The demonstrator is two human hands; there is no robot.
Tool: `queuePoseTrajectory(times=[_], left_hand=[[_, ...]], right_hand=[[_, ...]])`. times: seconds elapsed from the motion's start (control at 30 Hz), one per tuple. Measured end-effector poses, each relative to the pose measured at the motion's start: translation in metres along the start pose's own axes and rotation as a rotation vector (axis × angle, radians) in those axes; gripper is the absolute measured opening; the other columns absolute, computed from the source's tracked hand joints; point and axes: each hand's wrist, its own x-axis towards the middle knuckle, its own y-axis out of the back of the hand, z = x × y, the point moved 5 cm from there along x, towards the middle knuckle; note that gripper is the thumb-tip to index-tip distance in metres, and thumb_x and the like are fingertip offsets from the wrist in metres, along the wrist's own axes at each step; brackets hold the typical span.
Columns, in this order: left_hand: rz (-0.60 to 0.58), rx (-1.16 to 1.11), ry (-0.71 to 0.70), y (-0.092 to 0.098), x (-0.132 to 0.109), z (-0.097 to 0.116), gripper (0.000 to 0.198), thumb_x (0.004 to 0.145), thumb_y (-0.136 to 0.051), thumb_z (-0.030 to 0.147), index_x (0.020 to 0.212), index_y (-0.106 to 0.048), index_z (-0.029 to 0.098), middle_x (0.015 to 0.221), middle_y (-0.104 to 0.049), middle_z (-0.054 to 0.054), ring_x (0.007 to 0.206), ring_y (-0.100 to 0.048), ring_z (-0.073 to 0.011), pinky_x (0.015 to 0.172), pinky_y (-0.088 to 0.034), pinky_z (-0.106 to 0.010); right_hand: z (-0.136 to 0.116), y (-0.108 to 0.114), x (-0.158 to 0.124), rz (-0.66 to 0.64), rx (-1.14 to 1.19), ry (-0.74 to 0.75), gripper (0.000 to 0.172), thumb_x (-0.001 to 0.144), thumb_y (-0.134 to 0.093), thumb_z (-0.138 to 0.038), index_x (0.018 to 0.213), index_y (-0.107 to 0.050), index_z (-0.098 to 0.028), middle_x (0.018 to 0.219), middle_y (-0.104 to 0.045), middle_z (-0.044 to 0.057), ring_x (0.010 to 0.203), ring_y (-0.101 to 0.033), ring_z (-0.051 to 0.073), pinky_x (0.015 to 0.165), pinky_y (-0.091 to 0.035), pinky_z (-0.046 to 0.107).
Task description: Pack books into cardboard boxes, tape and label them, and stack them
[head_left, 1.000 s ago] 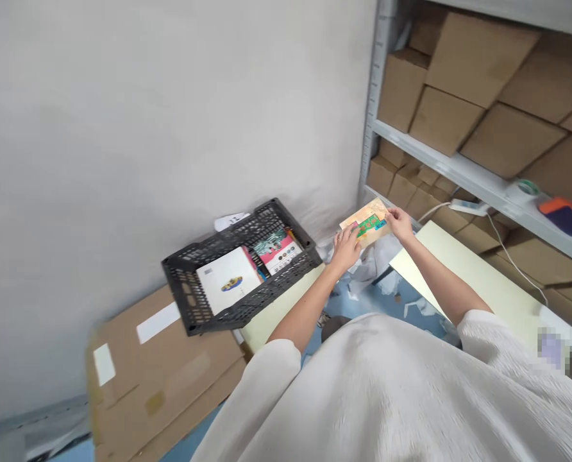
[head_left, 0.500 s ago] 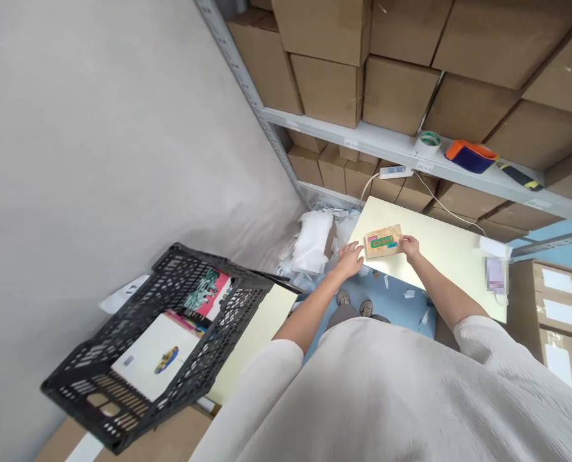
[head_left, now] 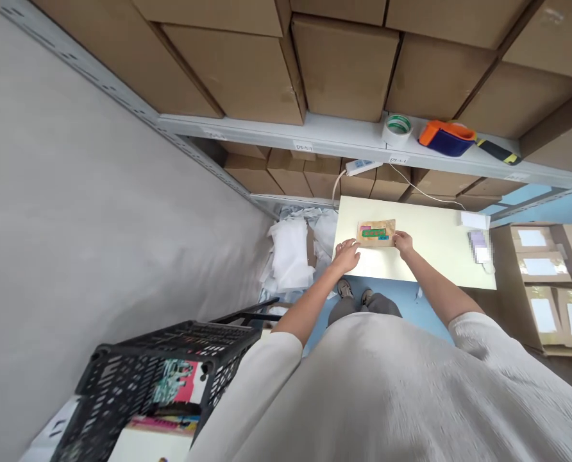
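A small tan book with a green and pink cover picture (head_left: pixel 376 232) lies flat on the pale yellow table (head_left: pixel 435 256). My right hand (head_left: pixel 403 242) pinches its right edge, fingers closed on it. My left hand (head_left: pixel 347 254) rests on the table's near left edge just left of the book, fingers loosely spread, holding nothing. At the lower left a black plastic crate (head_left: pixel 146 378) holds several more books.
A metal shelf (head_left: pixel 315 135) packed with cardboard boxes runs behind the table, with a tape roll (head_left: pixel 397 128), an orange and blue tape dispenser (head_left: pixel 447 137) and a power strip (head_left: pixel 363 167) on it. Crumpled white wrapping (head_left: pixel 290 253) lies on the floor left. Labelled boxes (head_left: pixel 550 282) stand right.
I turned from the crate to the table and carried the book over. It now lies on the tabletop, and my left hand has come off it.
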Motion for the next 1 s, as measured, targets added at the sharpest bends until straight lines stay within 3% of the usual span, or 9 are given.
queuePoseTrajectory(times=[0.13,0.23,0.4,0.53,0.67,0.77,1.0], left_hand=[[-0.052,0.002,-0.030,-0.005,0.017,-0.003,0.050,0.106,-0.053,0.026,0.155,-0.063,0.026,0.175,-0.050,-0.011,0.165,-0.041,-0.0309,0.136,-0.030,-0.053],[-0.085,-0.007,-0.032,-0.012,0.024,0.000,0.051,0.107,-0.052,0.026,0.157,-0.061,0.026,0.176,-0.049,-0.011,0.164,-0.042,-0.0321,0.135,-0.033,-0.053],[-0.134,-0.020,-0.031,-0.030,0.032,0.008,0.052,0.108,-0.049,0.028,0.159,-0.060,0.019,0.176,-0.049,-0.015,0.160,-0.050,-0.0321,0.131,-0.042,-0.047],[-0.178,-0.026,-0.037,-0.052,0.039,0.018,0.055,0.108,-0.048,0.025,0.161,-0.057,0.016,0.174,-0.052,-0.014,0.160,-0.051,-0.0289,0.134,-0.039,-0.043],[-0.227,-0.017,-0.020,-0.071,0.047,0.027,0.058,0.108,-0.046,0.025,0.164,-0.054,0.011,0.175,-0.049,-0.017,0.164,-0.047,-0.0282,0.135,-0.037,-0.042],[-0.222,-0.029,0.015,-0.078,0.052,0.028,0.059,0.108,-0.045,0.026,0.164,-0.053,0.010,0.175,-0.049,-0.020,0.163,-0.047,-0.0302,0.135,-0.038,-0.043],[-0.154,-0.020,0.102,-0.066,0.063,0.014,0.060,0.104,-0.055,0.029,0.162,-0.053,0.015,0.180,-0.039,-0.021,0.164,-0.044,-0.0363,0.132,-0.040,-0.053]], right_hand=[[0.007,0.003,0.005,0.014,-0.092,0.017,0.032,0.079,-0.071,-0.021,0.110,-0.076,-0.020,0.126,-0.079,0.014,0.115,-0.074,0.027,0.102,-0.060,0.040],[0.004,-0.001,0.011,-0.040,-0.285,0.123,0.035,0.085,-0.069,-0.025,0.119,-0.077,-0.020,0.140,-0.074,0.015,0.125,-0.071,0.029,0.110,-0.057,0.041],[-0.011,-0.025,0.023,-0.235,-0.651,0.433,0.038,0.091,-0.062,-0.025,0.126,-0.077,-0.021,0.142,-0.071,0.013,0.129,-0.067,0.031,0.115,-0.055,0.045],[-0.018,-0.045,0.031,-0.436,-0.882,0.617,0.045,0.094,-0.062,-0.027,0.137,-0.075,-0.026,0.148,-0.068,0.011,0.137,-0.060,0.034,0.115,-0.055,0.052],[-0.018,-0.048,0.039,-0.498,-1.059,0.626,0.048,0.098,-0.059,-0.028,0.145,-0.072,-0.029,0.166,-0.055,0.012,0.151,-0.049,0.039,0.121,-0.048,0.062],[-0.020,-0.046,0.040,-0.511,-1.111,0.613,0.055,0.097,-0.059,-0.026,0.151,-0.068,-0.031,0.169,-0.052,0.010,0.153,-0.046,0.039,0.125,-0.043,0.062],[-0.008,-0.034,0.018,-0.536,-1.150,0.450,0.068,0.095,-0.061,-0.028,0.163,-0.054,-0.027,0.161,-0.052,0.019,0.140,-0.054,0.043,0.117,-0.046,0.059]])
